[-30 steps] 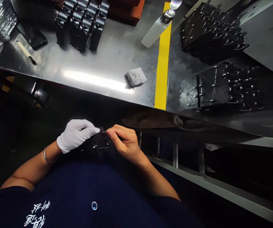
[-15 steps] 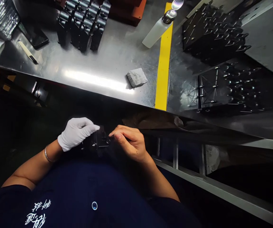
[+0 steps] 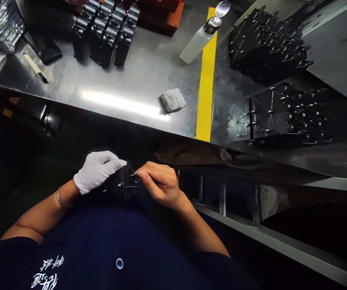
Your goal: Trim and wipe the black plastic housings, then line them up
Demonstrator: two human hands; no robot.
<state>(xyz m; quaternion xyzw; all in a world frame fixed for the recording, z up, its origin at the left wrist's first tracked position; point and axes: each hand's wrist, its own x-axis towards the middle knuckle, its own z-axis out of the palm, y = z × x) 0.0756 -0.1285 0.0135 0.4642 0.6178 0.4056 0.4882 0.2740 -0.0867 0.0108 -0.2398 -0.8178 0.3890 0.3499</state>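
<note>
Just below the near edge of the counter point(image 3: 151, 66), two hands meet over a dark part point(image 3: 127, 177) that is hard to make out against the shadow. Thumb and forefinger of the left hand point(image 3: 99, 171), in a white glove, are pinched together at the part's upper left; its other fingers curl in behind. Bare, the right hand point(image 3: 160, 183) has thumb and forefinger clamped on a thin metal piece point(image 3: 133, 175), whose tip points left toward the part; whether the tip touches it, I cannot tell. Only a narrow gap separates the two sets of fingertips.

Beyond both hands, a dark band of space runs up to the counter edge, which slants down to the right. Under it, to the right of the right forearm, stands a metal frame point(image 3: 252, 231). On the counter, open steel stretches around a folded white cloth point(image 3: 173, 100), with a yellow strip point(image 3: 205, 96) just to its right. The part sits between the hands, at the left fingertips and just left of the right ones, close before the navy shirt point(image 3: 113, 237).
</note>
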